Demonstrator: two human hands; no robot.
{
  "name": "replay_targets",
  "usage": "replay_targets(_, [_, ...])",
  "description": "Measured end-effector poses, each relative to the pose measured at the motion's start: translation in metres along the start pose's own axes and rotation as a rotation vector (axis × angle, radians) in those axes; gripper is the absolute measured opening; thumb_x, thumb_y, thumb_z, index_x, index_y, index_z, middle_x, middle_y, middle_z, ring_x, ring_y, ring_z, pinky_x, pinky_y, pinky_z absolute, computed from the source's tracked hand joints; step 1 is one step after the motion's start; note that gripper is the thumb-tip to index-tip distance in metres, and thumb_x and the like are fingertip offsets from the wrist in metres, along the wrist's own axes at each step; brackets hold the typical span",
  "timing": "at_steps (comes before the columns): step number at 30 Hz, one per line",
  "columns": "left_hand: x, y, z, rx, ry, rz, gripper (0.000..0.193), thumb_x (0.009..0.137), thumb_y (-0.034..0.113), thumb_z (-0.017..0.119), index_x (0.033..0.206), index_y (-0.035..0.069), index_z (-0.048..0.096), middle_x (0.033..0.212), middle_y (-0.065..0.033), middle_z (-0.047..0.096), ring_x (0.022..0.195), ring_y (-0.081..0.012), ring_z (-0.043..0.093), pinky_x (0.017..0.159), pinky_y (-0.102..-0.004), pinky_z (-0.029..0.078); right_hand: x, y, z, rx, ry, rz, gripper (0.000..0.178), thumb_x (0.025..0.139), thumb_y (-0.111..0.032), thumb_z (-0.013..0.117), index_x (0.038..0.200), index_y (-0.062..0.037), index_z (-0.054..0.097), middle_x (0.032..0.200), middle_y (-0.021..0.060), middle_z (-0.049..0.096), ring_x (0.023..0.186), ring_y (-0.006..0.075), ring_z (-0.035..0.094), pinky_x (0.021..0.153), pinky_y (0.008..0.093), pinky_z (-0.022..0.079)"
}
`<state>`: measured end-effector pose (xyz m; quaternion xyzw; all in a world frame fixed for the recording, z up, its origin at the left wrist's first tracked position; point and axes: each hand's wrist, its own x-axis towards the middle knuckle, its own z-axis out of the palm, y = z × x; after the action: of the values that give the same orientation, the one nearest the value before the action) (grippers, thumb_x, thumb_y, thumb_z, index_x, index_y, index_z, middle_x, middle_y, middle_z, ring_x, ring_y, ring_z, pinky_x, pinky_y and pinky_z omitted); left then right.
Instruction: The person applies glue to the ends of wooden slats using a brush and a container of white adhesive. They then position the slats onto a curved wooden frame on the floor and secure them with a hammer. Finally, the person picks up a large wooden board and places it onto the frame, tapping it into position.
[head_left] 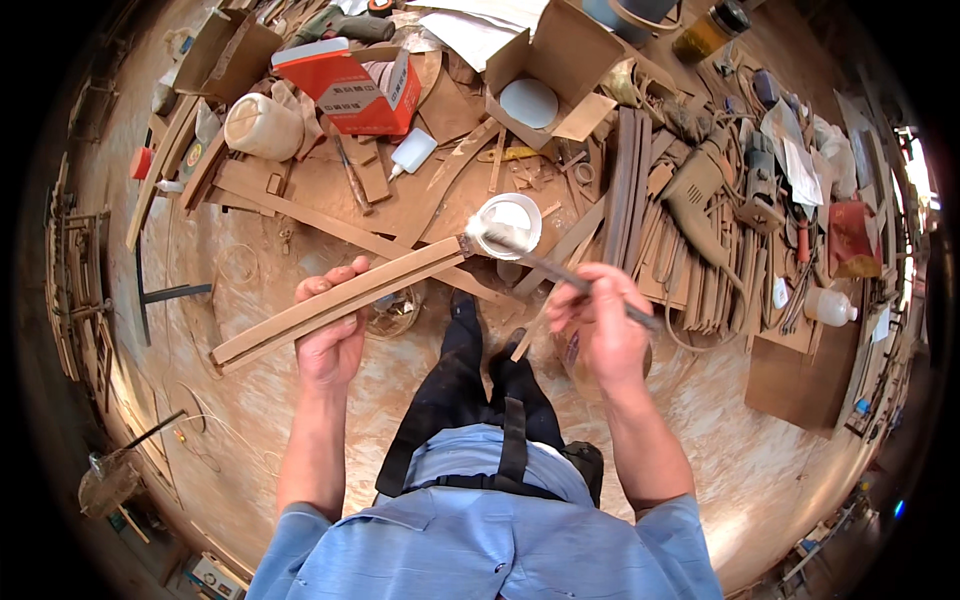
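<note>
My left hand (333, 325) is closed round a long brown wooden strip (345, 300) with a groove along its length. The strip slants up to the right, and its far end lies beside a white round tub (520, 215) with pale contents. Between the fingers and thumb of my right hand (612, 325) is a thin dark-handled brush (560, 272). Its head, smeared by motion and whitish, passes over the tub's near rim close to the strip's end. I cannot tell whether it touches the wood.
Behind the tub, a cluttered bench holds a red-and-white box (350, 95), an open cardboard box (570, 60), a white jug (263, 127) and a small white bottle (412, 152). A beige power drill (697, 190) rests on stacked wooden strips at the right, beside a cable.
</note>
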<state>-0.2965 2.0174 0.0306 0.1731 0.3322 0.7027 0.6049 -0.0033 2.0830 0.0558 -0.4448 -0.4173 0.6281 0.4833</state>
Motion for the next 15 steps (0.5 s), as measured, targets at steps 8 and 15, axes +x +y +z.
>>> replay_targets(8, [-0.014,0.035,-0.009,-0.040,0.099,0.074,0.046,0.065,-0.013,0.054,0.104,0.012,0.053,0.122,-0.0120,0.056,0.128,-0.0326,0.045,0.101,-0.0413,0.046,0.053,0.034,-0.010,-0.281,0.149,0.312,0.025,0.097,-0.025,0.050,0.104,-0.0022,0.058,0.074,0.0040,0.058,0.056,0.0102,0.054,0.049,0.0232,0.047])
replay_targets(15, [-0.078,0.059,-0.032,-0.132,0.301,0.243,0.056,0.069,-0.002,0.054,0.124,0.012,0.051,0.127,-0.0133,0.055,0.123,-0.0337,0.048,0.103,-0.0483,0.041,0.066,0.057,-0.033,0.130,0.256,0.451,0.041,0.093,-0.039,0.058,0.113,-0.0064,0.045,0.082,0.0106,0.060,0.060,0.0193,0.058,0.047,0.0296,0.046])
